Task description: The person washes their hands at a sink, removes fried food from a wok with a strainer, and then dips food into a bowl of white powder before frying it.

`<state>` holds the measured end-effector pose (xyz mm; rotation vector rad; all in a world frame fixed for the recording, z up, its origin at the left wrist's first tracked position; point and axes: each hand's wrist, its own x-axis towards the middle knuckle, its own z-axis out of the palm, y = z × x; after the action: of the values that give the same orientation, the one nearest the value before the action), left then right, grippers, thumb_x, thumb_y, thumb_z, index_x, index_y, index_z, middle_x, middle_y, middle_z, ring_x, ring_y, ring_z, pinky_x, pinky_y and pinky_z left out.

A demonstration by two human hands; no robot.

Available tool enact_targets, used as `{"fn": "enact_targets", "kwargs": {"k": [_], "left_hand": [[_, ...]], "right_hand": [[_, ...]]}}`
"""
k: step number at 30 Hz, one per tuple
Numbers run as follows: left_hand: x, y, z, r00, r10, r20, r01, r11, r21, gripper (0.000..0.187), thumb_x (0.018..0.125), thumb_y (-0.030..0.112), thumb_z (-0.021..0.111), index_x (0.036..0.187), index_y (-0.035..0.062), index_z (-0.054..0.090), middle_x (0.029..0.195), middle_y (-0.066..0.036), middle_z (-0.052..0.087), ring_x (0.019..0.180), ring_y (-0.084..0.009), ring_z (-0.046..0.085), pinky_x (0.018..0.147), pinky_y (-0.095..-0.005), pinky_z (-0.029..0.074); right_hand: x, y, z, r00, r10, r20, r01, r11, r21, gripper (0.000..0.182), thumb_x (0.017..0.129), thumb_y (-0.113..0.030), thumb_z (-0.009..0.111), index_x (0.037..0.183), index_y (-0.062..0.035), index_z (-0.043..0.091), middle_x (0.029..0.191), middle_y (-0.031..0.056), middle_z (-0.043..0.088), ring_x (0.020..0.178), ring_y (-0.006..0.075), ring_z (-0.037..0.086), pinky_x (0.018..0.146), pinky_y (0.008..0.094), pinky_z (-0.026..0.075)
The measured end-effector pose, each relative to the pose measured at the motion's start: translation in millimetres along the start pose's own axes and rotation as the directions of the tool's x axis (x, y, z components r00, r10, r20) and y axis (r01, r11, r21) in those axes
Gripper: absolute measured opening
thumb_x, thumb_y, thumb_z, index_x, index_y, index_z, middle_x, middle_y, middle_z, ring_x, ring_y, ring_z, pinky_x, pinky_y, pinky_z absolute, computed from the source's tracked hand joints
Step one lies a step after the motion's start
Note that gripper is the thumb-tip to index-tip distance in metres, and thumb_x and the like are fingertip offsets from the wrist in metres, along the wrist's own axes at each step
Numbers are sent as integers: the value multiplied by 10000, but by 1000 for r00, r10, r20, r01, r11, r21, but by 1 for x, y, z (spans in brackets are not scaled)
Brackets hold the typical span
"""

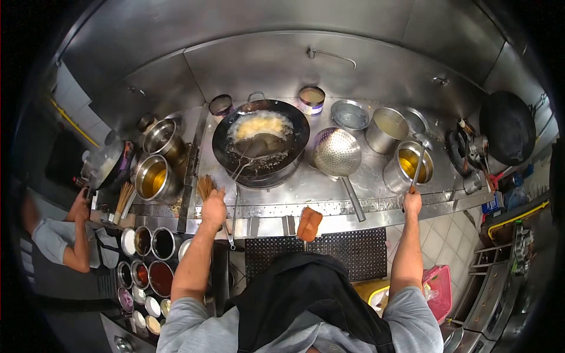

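Note:
My left hand [214, 209] is closed around a bamboo wok brush [206, 186], its bristles pointing up over the stove's front edge. Just right of it, a long-handled wire skimmer [236, 203] leans with its head in the wok [221, 141]. Pale yellow food [262, 126] bubbles in the wok's oil. On the other side, my right hand [412, 203] grips the handle of a ladle [419, 165]. The ladle reaches over a metal pot of yellow oil [389, 175]; its bowl is hard to make out.
A perforated strainer [337, 153] lies mid-stove, handle over the edge. Metal pots [385, 130] and a can [311, 100] stand behind. An orange-brown cloth [309, 224] hangs at the front. Sauce containers [161, 277] are at left, near another person [65, 241].

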<state>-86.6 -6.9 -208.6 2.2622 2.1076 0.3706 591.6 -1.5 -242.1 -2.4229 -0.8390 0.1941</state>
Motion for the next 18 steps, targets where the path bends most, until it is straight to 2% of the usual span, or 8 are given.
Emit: {"fn": "enact_targets", "kwargs": {"k": [1,6,8,9,12,14,16,18], "left_hand": [[6,-6,-7,999,33,-19,-31,997,64,358,820,53,464,1150,58,602,922,-165,606,793,-361,634,687,-452,524],[55,-17,-75,981,164,108,-181,967,177,228,830,85,466,975,44,638,893,-190,670,782,-361,667,696,-454,548],[73,-11,-109,973,78,218,-119,975,185,220,817,83,502,979,37,643,888,-211,668,821,-389,656,735,-475,537],[81,-19,-115,964,137,227,-163,982,99,236,814,68,509,1005,36,643,889,-215,665,818,-399,651,721,-472,534],[110,-64,-113,935,241,260,-228,970,-79,271,819,48,517,1061,31,639,874,-191,672,744,-373,648,658,-437,523],[119,-66,-113,916,287,280,-246,954,-172,288,827,43,518,1091,27,634,858,-164,682,672,-336,651,609,-405,517],[119,-52,-124,881,-9,474,198,915,-352,283,861,58,502,1111,32,631,824,-78,671,532,-200,564,504,-324,454],[119,-47,-126,858,-16,513,237,899,-369,292,876,66,493,1137,34,620,830,-51,658,512,-151,516,470,-299,420]], "right_hand": [[9,16,10,1000,26,3,-26,1000,6,286,767,-187,577,985,-6,614,768,181,666,636,298,671,619,410,515],[33,38,17,998,-38,46,36,999,27,264,787,-156,572,1003,-14,627,709,144,658,548,253,652,557,385,506],[16,16,-4,977,52,206,-55,998,6,408,811,-270,608,1130,-15,611,1068,251,639,1033,388,605,884,422,467],[10,17,-1,977,53,206,-55,998,6,408,811,-270,608,1130,-15,611,1068,251,639,1033,388,605,884,422,467],[-22,8,-5,983,-163,-80,151,979,-139,394,805,-209,640,1127,12,588,961,212,655,864,319,653,785,411,497],[-69,-36,-33,780,-451,-434,370,892,-261,417,825,-190,634,1169,31,554,1014,224,633,921,342,622,845,421,474],[-88,-46,-14,721,-600,-347,611,786,-90,404,842,-159,610,1195,26,545,1005,213,633,919,343,618,860,415,467],[-100,-54,18,897,-397,195,353,908,225,466,806,-201,652,1197,24,537,1019,211,637,933,381,607,868,448,456]]}}
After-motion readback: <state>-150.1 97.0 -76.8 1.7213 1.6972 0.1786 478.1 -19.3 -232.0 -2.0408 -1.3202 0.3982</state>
